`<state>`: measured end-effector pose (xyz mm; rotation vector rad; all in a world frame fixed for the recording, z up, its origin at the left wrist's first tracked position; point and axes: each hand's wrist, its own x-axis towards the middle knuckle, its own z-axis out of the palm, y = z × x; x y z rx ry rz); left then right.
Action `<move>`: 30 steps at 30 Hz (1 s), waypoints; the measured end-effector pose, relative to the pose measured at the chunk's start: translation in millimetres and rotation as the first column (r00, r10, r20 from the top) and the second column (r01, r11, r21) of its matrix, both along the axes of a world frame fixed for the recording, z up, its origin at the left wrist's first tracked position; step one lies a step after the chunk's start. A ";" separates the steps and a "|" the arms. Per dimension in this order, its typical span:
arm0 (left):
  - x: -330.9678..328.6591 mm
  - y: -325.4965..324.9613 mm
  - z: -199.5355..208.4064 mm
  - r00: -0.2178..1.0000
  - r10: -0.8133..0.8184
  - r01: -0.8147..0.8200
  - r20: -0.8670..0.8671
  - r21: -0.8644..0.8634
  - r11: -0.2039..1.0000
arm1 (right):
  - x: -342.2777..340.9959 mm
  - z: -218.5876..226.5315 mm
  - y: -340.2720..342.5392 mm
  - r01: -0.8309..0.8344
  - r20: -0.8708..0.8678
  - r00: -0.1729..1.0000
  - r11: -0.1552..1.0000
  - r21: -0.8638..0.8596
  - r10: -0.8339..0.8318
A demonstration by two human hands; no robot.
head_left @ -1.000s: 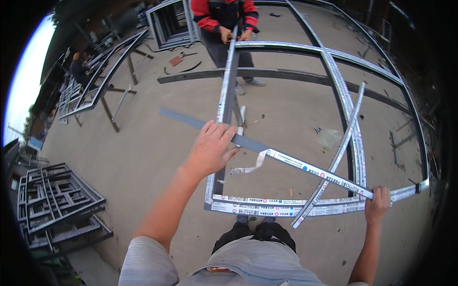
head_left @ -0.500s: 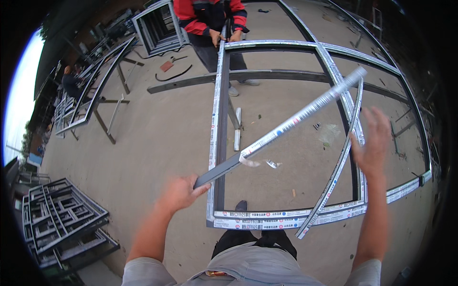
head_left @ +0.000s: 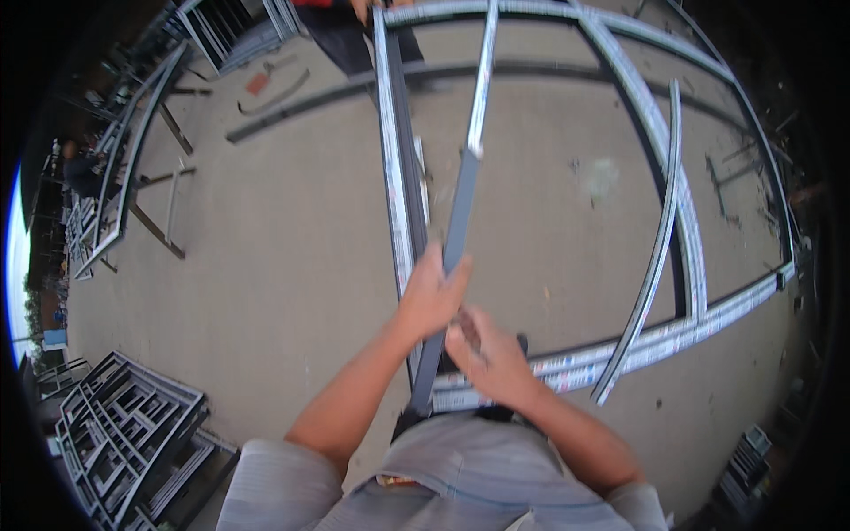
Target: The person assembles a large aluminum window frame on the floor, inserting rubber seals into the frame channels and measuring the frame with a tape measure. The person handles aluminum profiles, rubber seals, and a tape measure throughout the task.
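My left hand is wrapped around a long grey metal bar, which points away from me. Its near half is bare grey, while the far half is covered in white printed film. Close beside the bar, just below my left hand, is my right hand with its fingers curled. Something small and dark shows at those fingers, too blurred to name. The bar lies across the opening of a large metal frame wrapped in the same film. Its near end reaches back toward my waist.
A thin filmed strip rests slantwise over the frame's right part. Beyond the far left corner stands a co-worker in dark trousers. Another frame is on supports at left, and stacked frames are at lower left.
The bar has swung from a rightward slant to pointing nearly straight away. My left hand has moved right and up; my right hand has come from the far right to the bar.
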<state>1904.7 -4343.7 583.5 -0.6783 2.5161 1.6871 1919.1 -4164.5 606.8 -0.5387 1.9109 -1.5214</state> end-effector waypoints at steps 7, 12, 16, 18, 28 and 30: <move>-35.8 9.9 -17.6 0.989 0.051 -0.050 -0.141 0.012 0.999 | -18.6 -19.9 -13.0 0.156 0.235 0.961 0.987 -0.032 -0.145; -55.6 17.7 -25.5 0.989 0.094 -0.091 -0.118 0.027 0.995 | -27.5 -33.5 -27.0 0.322 0.181 0.934 0.945 -0.051 -0.308; -65.1 24.8 -31.9 0.990 0.099 -0.096 -0.104 0.040 0.995 | -26.0 -54.5 -28.4 0.378 0.072 0.925 0.924 -0.065 -0.373; -66.5 25.7 -30.6 0.993 0.106 -0.100 -0.060 0.097 0.990 | -26.2 -63.3 -26.7 0.380 0.030 0.925 0.924 -0.054 -0.378; -34.0 -18.6 -35.8 0.972 0.106 -0.127 -0.211 -0.090 0.988 | -33.5 -59.6 -10.7 0.324 0.233 0.916 0.944 0.053 -0.328; -19.5 -37.6 -48.7 0.894 0.058 -0.226 -0.444 -0.336 0.914 | -30.1 -63.4 -3.7 0.305 0.235 0.921 0.950 0.064 -0.312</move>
